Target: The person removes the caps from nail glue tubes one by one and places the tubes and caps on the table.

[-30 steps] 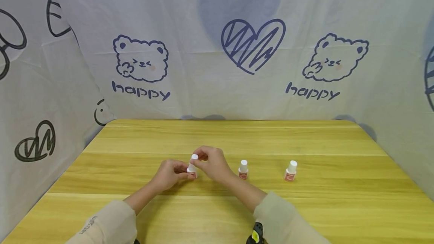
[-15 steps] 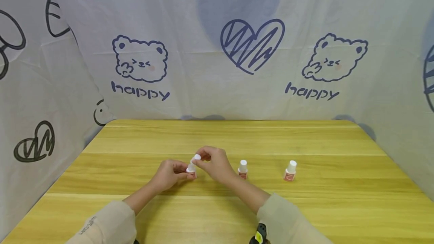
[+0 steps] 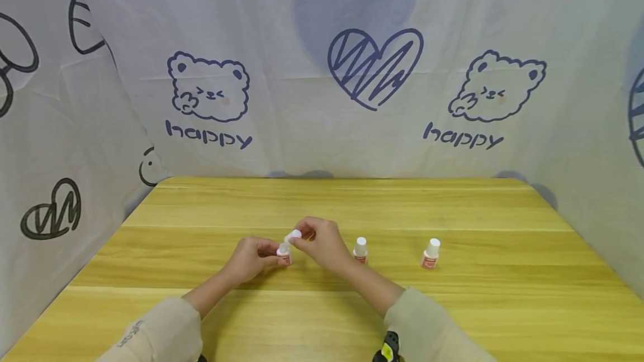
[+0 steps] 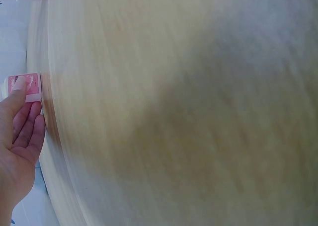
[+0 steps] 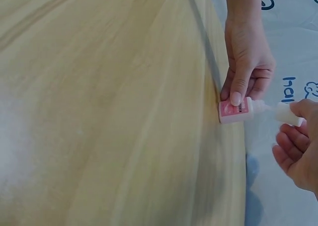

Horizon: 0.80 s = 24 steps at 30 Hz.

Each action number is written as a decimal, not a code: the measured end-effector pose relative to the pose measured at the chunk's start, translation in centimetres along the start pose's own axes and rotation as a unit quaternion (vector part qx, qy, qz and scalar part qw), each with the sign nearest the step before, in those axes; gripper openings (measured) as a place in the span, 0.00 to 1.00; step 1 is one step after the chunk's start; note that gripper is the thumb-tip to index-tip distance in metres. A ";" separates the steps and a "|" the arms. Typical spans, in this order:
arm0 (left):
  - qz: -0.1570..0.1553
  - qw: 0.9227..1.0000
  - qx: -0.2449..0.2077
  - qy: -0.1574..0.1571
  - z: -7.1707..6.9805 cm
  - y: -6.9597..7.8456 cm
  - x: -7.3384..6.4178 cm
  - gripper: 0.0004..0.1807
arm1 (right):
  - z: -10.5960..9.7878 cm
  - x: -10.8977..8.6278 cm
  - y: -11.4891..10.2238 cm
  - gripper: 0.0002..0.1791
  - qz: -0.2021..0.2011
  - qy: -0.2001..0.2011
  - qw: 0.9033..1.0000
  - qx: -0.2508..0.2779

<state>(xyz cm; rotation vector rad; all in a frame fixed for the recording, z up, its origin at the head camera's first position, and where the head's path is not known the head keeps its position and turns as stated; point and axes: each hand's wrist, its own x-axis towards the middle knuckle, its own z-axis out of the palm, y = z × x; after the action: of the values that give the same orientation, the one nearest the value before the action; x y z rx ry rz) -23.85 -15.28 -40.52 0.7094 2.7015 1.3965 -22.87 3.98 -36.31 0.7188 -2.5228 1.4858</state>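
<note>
My left hand (image 3: 250,260) grips a small white bottle (image 5: 234,113) with a pink label, upright on the table. In the right wrist view its narrow nozzle (image 5: 261,107) is bare. My right hand (image 3: 321,243) pinches a white cap (image 3: 293,235) between thumb and fingers, tilted and apart from the nozzle, a little above it and to its right. The left wrist view shows my left thumb (image 4: 19,87) lying across the label; the bottle's upper part is cut off there.
Two more capped bottles of the same kind stand upright to the right: a nearer bottle (image 3: 360,250), partly behind my right forearm, and a farther bottle (image 3: 430,253). A printed curtain (image 3: 302,144) hangs behind the wooden table (image 3: 322,317).
My right hand has lifted the cap off the bottle and moved it slightly right, tilting it. My left hand keeps its grip on the bottle in the same place.
</note>
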 end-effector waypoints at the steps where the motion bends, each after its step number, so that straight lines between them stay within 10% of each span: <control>1: 0.000 1.000 -0.001 0.000 0.0 0.0 0.0 0.11 | -0.1 0.0 0.0 0.05 0.005 -0.004 1.000 -0.002; 24: -0.010 0.999 -0.037 -0.008 0.0 -0.1 0.0 0.10 | -1.0 0.3 -0.4 0.04 0.003 -0.062 0.998 -0.020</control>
<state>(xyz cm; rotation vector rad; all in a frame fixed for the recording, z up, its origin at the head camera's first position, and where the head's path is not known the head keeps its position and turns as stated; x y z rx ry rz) -23.90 -15.31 -40.58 0.6844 2.6221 1.4695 -23.09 4.59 -35.34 0.8210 -2.6385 1.4297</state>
